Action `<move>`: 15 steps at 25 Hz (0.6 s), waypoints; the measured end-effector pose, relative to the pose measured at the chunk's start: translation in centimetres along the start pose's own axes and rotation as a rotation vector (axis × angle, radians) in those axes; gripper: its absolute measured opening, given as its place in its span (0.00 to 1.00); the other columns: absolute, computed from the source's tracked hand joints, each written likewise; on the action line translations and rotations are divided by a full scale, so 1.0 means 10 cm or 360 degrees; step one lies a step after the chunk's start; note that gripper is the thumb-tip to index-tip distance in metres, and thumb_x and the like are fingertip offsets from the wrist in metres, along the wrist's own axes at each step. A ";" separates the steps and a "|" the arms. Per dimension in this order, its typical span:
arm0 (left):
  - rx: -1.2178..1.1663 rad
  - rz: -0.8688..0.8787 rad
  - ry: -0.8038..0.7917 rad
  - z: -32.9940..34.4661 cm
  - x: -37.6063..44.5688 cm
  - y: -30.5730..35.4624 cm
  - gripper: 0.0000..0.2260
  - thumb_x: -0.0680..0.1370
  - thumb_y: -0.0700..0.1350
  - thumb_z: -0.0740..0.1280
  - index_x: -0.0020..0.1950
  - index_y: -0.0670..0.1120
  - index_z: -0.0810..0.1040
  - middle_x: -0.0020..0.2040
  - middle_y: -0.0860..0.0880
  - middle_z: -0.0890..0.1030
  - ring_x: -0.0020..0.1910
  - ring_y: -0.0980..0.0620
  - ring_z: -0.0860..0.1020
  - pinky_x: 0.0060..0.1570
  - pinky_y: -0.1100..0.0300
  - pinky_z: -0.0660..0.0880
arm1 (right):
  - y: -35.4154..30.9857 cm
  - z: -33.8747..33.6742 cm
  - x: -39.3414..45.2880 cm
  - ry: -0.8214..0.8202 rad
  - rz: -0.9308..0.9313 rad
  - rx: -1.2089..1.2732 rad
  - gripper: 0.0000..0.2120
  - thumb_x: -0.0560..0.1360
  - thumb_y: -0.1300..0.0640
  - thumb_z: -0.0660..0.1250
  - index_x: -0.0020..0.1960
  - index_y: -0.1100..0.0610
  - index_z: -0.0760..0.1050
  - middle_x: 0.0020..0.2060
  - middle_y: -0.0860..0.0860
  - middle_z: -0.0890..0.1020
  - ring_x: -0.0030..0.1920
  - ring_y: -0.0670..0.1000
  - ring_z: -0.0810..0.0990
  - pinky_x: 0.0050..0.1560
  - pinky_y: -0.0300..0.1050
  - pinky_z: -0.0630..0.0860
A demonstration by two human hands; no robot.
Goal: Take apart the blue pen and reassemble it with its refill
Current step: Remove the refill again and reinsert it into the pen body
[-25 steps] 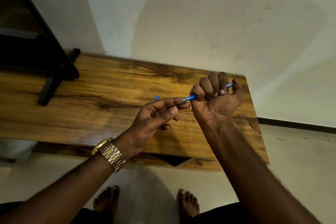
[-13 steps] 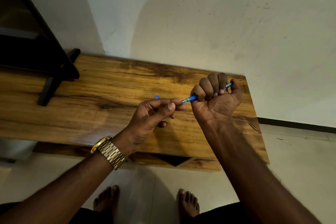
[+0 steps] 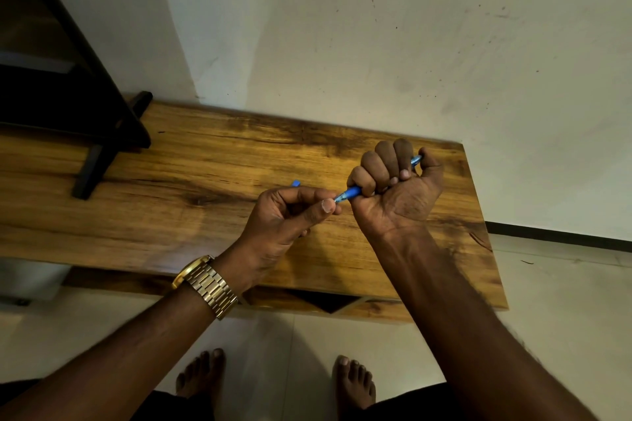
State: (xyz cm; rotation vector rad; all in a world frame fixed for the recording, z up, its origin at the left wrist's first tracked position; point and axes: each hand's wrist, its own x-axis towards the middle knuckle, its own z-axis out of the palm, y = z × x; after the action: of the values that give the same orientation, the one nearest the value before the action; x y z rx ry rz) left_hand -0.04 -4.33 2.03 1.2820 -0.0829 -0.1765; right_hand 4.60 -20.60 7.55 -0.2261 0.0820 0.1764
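At the far left we see a dark stand (image 3: 102,133) with a slanted leg resting on the counter (image 3: 205,161), a long slab of glossy, yellow-brown wood with dark grain streaks. Behind it rises a pale, scuffed wall (image 3: 410,27); below lie light floor tiles (image 3: 564,301) and our bare feet (image 3: 354,383).

Our left wrist wears a gold metal watch (image 3: 205,284) with a linked band. Our left hand (image 3: 284,215) is curled, thumb and forefinger pinched together right at the pen's pointed tip; we cannot tell whether anything small is caught between them. A small blue piece (image 3: 296,183) peeks out just beyond the knuckles of this hand; whether it lies on the counter or is held, we cannot tell.

Our right hand (image 3: 396,184) is clenched in a full fist around the blue pen (image 3: 350,193), palm facing us, above the counter's right part. The pen is a slim plastic rod; its long axis runs slantwise, tip pointing left and toward us, rear end emerging by the thumb at the upper right.
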 end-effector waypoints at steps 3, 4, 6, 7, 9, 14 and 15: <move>-0.0040 0.0123 -0.0003 0.01 -0.02 0.01 0.04 0.74 0.44 0.78 0.46 0.53 0.91 0.44 0.51 0.91 0.46 0.61 0.87 0.45 0.69 0.80 | 0.00 0.02 0.00 0.0055 0.0086 -0.0063 0.31 0.86 0.42 0.48 0.28 0.55 0.65 0.25 0.46 0.56 0.25 0.46 0.52 0.25 0.40 0.52; 0.0003 0.0179 0.0010 0.01 -0.02 0.01 0.04 0.73 0.45 0.81 0.46 0.53 0.91 0.45 0.51 0.91 0.48 0.59 0.88 0.48 0.67 0.82 | 0.01 0.04 0.01 0.0089 0.0122 -0.0085 0.29 0.86 0.41 0.51 0.31 0.55 0.65 0.25 0.46 0.57 0.24 0.45 0.53 0.26 0.39 0.52; 0.0182 0.0265 0.0065 -0.01 -0.01 -0.01 0.04 0.74 0.49 0.80 0.47 0.56 0.91 0.47 0.51 0.91 0.51 0.54 0.88 0.54 0.62 0.83 | 0.07 0.05 0.05 0.0226 0.0179 -0.0207 0.26 0.87 0.39 0.56 0.37 0.55 0.68 0.25 0.46 0.64 0.22 0.44 0.60 0.25 0.36 0.57; 0.0268 0.0294 0.0097 -0.02 -0.01 -0.02 0.04 0.75 0.50 0.79 0.48 0.56 0.90 0.48 0.50 0.91 0.52 0.53 0.88 0.54 0.61 0.82 | 0.11 0.04 0.07 0.0312 0.0202 -0.0340 0.24 0.87 0.40 0.56 0.41 0.56 0.70 0.27 0.47 0.67 0.23 0.44 0.65 0.25 0.35 0.62; 0.0370 0.0321 0.0155 -0.06 0.02 -0.03 0.04 0.77 0.51 0.78 0.51 0.55 0.90 0.49 0.51 0.91 0.53 0.53 0.88 0.55 0.63 0.81 | 0.18 -0.01 0.11 0.0397 0.0286 -0.0651 0.16 0.88 0.50 0.59 0.50 0.59 0.76 0.34 0.51 0.74 0.31 0.47 0.74 0.31 0.39 0.74; 0.0920 0.0275 0.0161 -0.39 0.12 0.07 0.07 0.81 0.54 0.74 0.58 0.56 0.87 0.54 0.59 0.89 0.56 0.60 0.86 0.53 0.59 0.84 | -0.05 -0.22 0.19 0.0384 0.0300 -0.1700 0.09 0.85 0.63 0.68 0.60 0.62 0.86 0.50 0.51 0.86 0.49 0.51 0.83 0.51 0.46 0.82; 0.1114 0.0272 0.0234 -0.51 0.16 0.10 0.08 0.82 0.55 0.72 0.60 0.57 0.86 0.56 0.61 0.88 0.56 0.62 0.85 0.53 0.57 0.84 | -0.10 -0.27 0.20 0.0395 0.0244 -0.2016 0.08 0.83 0.63 0.70 0.59 0.60 0.86 0.52 0.50 0.88 0.53 0.53 0.86 0.55 0.47 0.84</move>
State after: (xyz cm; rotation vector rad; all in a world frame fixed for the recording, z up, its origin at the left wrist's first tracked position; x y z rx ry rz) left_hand 2.39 0.49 1.49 1.9711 -0.1345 0.1091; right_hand 6.54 -21.80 4.96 -1.5092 0.2282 0.3367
